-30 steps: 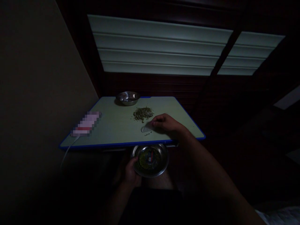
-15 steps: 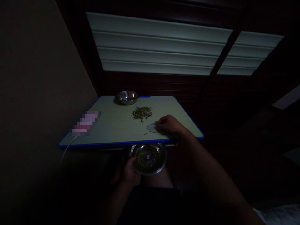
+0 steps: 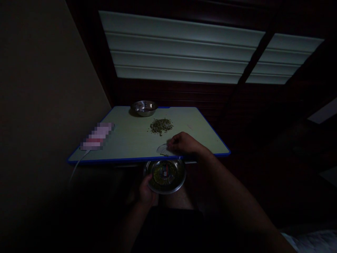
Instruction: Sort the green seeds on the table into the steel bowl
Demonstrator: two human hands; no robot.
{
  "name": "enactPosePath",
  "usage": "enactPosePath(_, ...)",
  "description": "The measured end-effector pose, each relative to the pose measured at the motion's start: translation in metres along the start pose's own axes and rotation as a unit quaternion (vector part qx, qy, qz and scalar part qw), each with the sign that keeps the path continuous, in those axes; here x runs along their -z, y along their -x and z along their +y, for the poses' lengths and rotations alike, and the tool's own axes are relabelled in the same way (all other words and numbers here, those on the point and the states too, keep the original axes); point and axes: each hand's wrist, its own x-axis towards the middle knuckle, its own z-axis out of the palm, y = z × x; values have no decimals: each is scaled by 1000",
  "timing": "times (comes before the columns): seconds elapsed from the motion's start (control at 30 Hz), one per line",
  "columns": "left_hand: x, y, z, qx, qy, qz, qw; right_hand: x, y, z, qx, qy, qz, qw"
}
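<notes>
My left hand [image 3: 147, 189] grips the rim of a steel bowl [image 3: 165, 175] held just below the near edge of the small blue-edged table [image 3: 126, 140]. The bowl holds some greenish grains. My right hand [image 3: 183, 144] rests on the table at its near edge, fingers closed on a small pale flat piece [image 3: 162, 150] right above the bowl. A pile of small green-brown grains [image 3: 161, 126] lies further back on the table.
A second steel bowl [image 3: 144, 108] stands at the table's far edge. A blurred pinkish flat object [image 3: 97, 136] with a white cable [image 3: 76, 167] lies on the left. A wall rises on the left, dark wood and pale slats behind.
My right hand has dragged the pale piece from mid-table toward the near edge, and the few loose grains beside it are gone from the table. The bowl stayed under the edge.
</notes>
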Motion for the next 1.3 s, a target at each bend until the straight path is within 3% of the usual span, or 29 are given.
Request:
enactPosePath(0.5, -1, 2, 1, -1, 3, -2, 1000, 3, 6, -3, 36, -33, -73, 996)
enactPosePath(0.67, -1, 1, -1, 1, 4, 5, 1000, 4, 4, -1, 31, -96, -86, 991)
enactPosePath(0.8, -5, 3, 0, 16, 3, 19, 1000, 13, -13, 2, 41, -192, -22, 980)
enactPosePath(1.07, -17, 13, 6, 34, 16, 56, 998, 31, -74, 15, 37, -215, 174, 960)
enactPosePath(1.3, -18, 15, 5, 55, 7, 52, 997, 18, -76, 25, 25, -238, 219, 946)
